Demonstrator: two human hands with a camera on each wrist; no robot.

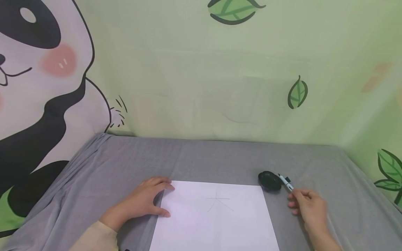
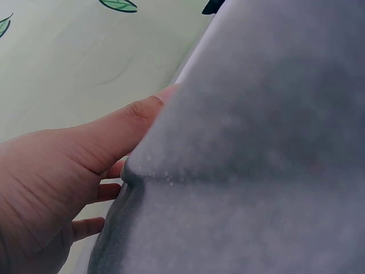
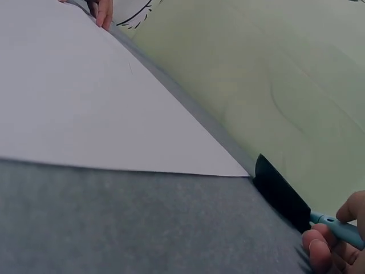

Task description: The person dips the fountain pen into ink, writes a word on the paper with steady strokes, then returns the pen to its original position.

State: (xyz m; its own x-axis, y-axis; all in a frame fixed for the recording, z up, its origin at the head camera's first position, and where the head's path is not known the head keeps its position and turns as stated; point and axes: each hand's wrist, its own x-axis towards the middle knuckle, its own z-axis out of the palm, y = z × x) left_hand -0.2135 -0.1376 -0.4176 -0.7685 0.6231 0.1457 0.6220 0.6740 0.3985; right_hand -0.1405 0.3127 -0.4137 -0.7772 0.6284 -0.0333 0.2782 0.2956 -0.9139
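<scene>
A white sheet of paper (image 1: 191, 226) lies on the grey cloth, with thin crossing strokes drawn near its upper middle. My left hand (image 1: 142, 198) rests at the paper's left edge, its thumb and fingers spread and touching the sheet. On the other side, my right hand (image 1: 311, 207) pinches a light blue pen (image 1: 286, 182) near its lower end. The pen's far end is beside a rounded black object (image 1: 269, 181) at the paper's top right corner. In the right wrist view the pen's end overlaps this black object (image 3: 282, 194); whether they touch I cannot tell.
Grey cloth (image 1: 204, 157) covers the table. Behind it hangs a pale green backdrop (image 1: 188, 87) with leaves and a large panda (image 1: 72, 104) printed on it. A bit of something dark (image 1: 127, 250) shows at the bottom edge, near the left sleeve.
</scene>
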